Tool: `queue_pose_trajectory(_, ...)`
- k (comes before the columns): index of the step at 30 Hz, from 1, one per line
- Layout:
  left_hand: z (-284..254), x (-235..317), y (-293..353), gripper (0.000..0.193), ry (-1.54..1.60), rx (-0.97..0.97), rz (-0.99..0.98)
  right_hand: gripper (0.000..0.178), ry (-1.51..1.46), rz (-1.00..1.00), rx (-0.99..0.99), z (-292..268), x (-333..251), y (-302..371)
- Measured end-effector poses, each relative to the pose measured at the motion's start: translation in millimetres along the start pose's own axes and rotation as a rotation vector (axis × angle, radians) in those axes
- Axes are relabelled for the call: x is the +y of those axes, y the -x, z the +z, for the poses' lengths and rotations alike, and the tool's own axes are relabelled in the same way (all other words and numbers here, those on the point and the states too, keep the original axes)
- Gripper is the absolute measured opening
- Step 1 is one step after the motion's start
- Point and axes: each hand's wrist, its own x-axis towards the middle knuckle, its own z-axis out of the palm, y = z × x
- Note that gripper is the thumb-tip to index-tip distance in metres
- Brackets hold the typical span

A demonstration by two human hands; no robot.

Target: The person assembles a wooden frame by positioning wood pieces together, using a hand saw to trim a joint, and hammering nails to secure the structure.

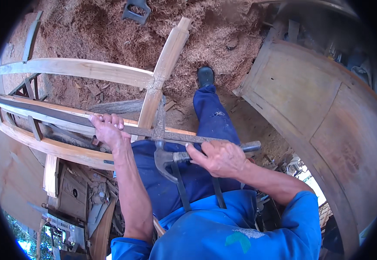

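A claw hammer lies across my lap area, its curved claw pointing down toward me. My right hand is closed around its handle, whose grey end sticks out to the right. Closed over a long, dark, narrow strip is my left hand. The strip runs from the far left to beside my right hand. Near the hammer head, a narrow grey piece stands across the strip; whether it belongs to the hammer I cannot tell. My left hand partly hides the strip.
A pale wooden frame with a post and a rail stands ahead and left. Wood shavings cover the ground, with a saw handle on them. A large wooden panel is at right. Offcuts lie lower left.
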Motion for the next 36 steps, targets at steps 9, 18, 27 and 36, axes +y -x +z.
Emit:
queue_pose_trajectory(9,-19,-7,-2,0.062,0.384,-0.402,-0.01,0.028,-1.882,1.096,0.321,-27,-45,-21)
queue_pose_trajectory(18,6,-98,-65,0.058,-0.073,-0.447,-0.23,0.027,-2.575,1.485,0.669,52,-3,-83)
queue_pose_trajectory(27,36,-117,-67,0.062,-0.181,-0.473,-0.195,0.021,-2.343,1.401,0.892,66,39,-120)
queue_pose_trajectory(36,34,-119,-72,0.06,-0.181,-0.429,-0.113,0.015,-2.303,1.483,1.092,69,48,-104)
